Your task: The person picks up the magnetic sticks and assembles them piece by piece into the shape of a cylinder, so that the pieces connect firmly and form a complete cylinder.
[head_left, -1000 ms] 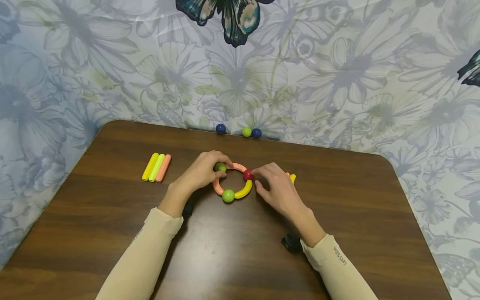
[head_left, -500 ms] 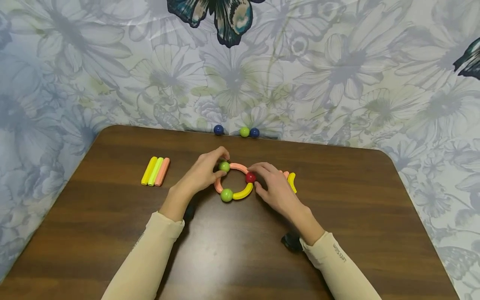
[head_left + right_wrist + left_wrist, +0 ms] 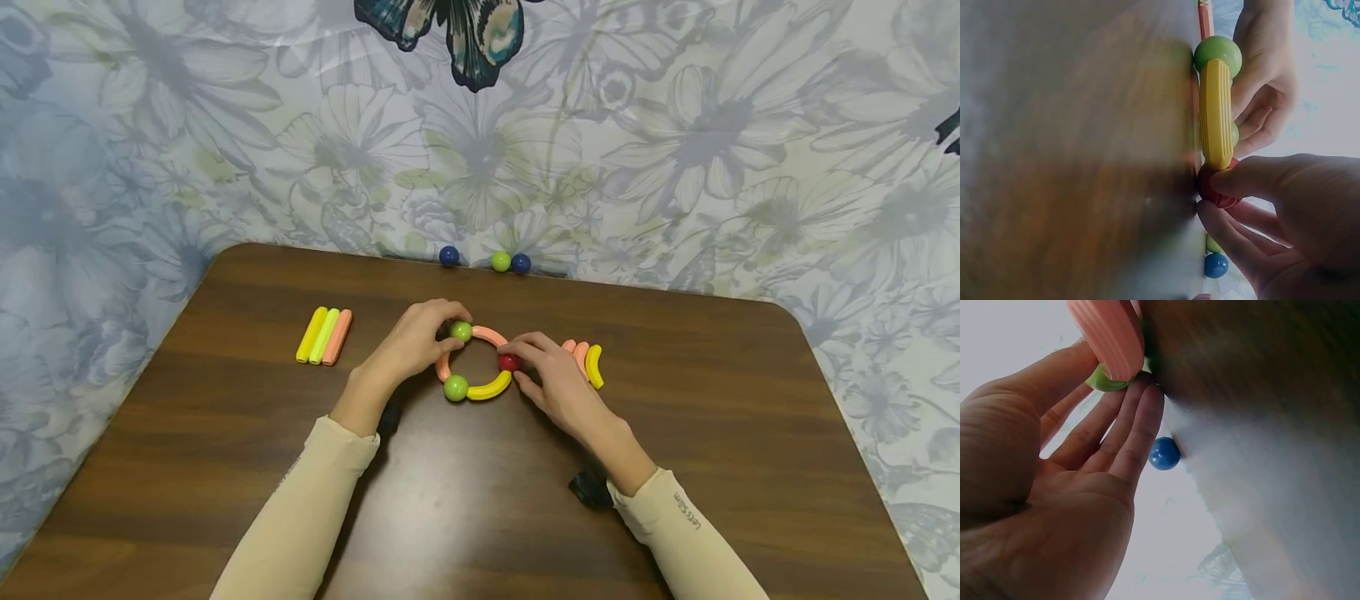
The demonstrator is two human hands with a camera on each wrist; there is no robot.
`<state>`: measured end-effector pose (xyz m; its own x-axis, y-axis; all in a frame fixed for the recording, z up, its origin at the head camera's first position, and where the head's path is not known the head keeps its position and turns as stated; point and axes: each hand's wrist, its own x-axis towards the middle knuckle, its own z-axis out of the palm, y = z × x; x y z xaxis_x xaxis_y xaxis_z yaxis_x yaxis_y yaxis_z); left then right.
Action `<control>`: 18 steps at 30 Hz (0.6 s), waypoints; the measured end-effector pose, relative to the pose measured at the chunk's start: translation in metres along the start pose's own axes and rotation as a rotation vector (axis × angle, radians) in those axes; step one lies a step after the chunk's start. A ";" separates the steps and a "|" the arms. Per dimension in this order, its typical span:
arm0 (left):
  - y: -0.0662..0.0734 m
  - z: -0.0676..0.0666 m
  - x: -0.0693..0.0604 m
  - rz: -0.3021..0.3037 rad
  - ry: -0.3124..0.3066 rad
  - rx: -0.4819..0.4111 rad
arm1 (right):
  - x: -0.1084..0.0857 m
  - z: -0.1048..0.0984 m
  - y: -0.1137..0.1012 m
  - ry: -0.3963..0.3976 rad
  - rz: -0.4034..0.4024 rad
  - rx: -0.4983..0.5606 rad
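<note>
Three balls and three curved sticks form a ring on the brown table [image 3: 450,517]. My left hand [image 3: 412,342] pinches the far green ball [image 3: 461,332] between thumb and fingers. In the left wrist view a pink curved stick [image 3: 1113,337] hides most of that ball. My right hand [image 3: 558,379] grips the red ball [image 3: 509,362] at the ring's right side, thumb and fingertips on it in the right wrist view. The yellow curved stick [image 3: 489,387] joins the red ball to the near green ball [image 3: 456,387]. Another pink curved stick [image 3: 491,335] spans the far side.
Left of the ring lie yellow, lime and pink straight sticks [image 3: 324,337] side by side. Pink and yellow curved sticks [image 3: 594,367] lie beyond my right hand, partly hidden. At the back edge by the wall sit a blue ball [image 3: 449,256], a lime ball [image 3: 501,261] and another blue ball [image 3: 521,263].
The ring has turned slightly clockwise, with the far green ball shifting right and the red ball nearer. Both hands keep hold of their balls. The head view has shifted a little.
</note>
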<state>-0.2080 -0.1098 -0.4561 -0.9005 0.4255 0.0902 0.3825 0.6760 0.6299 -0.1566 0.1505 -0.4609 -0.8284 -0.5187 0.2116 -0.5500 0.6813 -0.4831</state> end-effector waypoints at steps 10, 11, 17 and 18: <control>0.003 0.002 0.001 0.002 -0.020 0.011 | -0.005 0.001 0.002 -0.016 -0.002 -0.003; 0.003 0.002 0.002 0.005 -0.020 0.014 | -0.005 0.000 0.002 -0.016 0.000 -0.005; 0.004 -0.002 0.002 -0.004 -0.023 0.022 | -0.003 -0.001 0.000 -0.020 -0.012 -0.003; 0.005 -0.002 0.002 -0.006 -0.023 0.024 | -0.003 -0.001 0.000 -0.022 -0.017 -0.003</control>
<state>-0.2089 -0.1070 -0.4515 -0.8979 0.4350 0.0681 0.3820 0.6927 0.6118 -0.1543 0.1524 -0.4604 -0.8164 -0.5413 0.2012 -0.5644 0.6740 -0.4766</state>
